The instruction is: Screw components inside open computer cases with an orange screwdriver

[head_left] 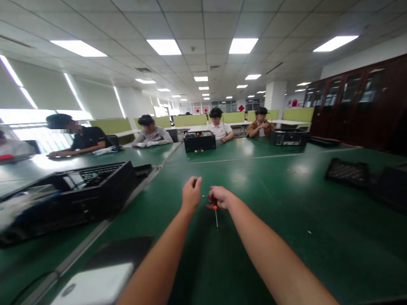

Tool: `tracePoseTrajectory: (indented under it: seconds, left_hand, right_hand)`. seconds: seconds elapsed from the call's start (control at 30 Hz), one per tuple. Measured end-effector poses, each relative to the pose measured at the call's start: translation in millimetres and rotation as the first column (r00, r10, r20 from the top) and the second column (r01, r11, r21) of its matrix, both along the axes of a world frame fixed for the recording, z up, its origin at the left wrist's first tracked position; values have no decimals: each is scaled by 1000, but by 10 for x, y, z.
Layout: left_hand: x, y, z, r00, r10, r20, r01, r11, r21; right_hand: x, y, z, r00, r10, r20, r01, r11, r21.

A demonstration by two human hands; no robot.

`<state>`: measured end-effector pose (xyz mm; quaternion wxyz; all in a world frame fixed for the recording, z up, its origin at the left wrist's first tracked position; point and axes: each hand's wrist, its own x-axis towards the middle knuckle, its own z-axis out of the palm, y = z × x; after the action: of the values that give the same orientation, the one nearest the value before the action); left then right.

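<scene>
Head view: what are we seeing around us?

"We are leaning over a glossy green worktop (286,186), with ceiling lights (243,45) shining overhead and dark wooden cabinets (356,106) lining the right side. Several people (219,130) are sitting across from us, and an open black case (95,190) is resting to our left."

"And the screwdriver (215,207), where are we keeping it?"

"Our right hand (221,197) is holding it by the handle, fingers wrapping around, and its thin shaft is pointing down toward the worktop below them. We cannot tell whether the tip is touching."

"What are our other fingers doing?"

"Our left hand (191,192) is hovering just beside it, apart from the screwdriver. Its fingers are curling inward; whether they are closing fully or pinching something, we cannot tell."
</scene>
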<state>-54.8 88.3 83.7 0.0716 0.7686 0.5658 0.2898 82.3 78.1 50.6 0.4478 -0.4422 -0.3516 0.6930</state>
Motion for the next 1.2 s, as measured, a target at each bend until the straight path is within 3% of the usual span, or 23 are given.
tracePoseTrajectory:
  seconds: [0.07,0.13,0.2,0.27,0.47,0.63,0.83,1.0,1.2]
  left_hand:
    - [338,-138,-426,991,-21,135,29,998,-60]
    - [558,-198,-693,969,-58,242,87,990,-113]
    - [702,-199,-809,941,-96,325,150,978,-147]
    - [800,-204,-843,914,-134,384,211,963,-168]
    - [899,-454,-905,839,-301,453,416,892,-176]
    - [890,-571,-877,784,-410,467,554,801,-227]
    - [890,-582,-843,779,-445,442,600,735,-317]
    - [864,-592,-848,773,-442,456,614,704,-357]
    - [873,-585,-873,724,-455,519,665,660,-350]
  right_hand:
    - [661,-313,-298,997,-44,-58,44,999,5]
    - [1149,-555,-519,990,-67,-123,71,997,31]
    - [1429,-667,-638,981,-80,-179,92,994,57]
    - [1527,-663,-677,974,-86,-211,101,993,62]
    - [1397,-530,-675,973,-45,-226,58,997,48]
    - [1319,-509,-738,973,-59,-225,65,998,19]
    - [1272,-530,-747,943,-208,-261,204,978,-44]
    - [1174,-556,-643,855,-396,-334,412,911,-25]
    - [1011,-609,-573,817,-436,-378,473,881,7]
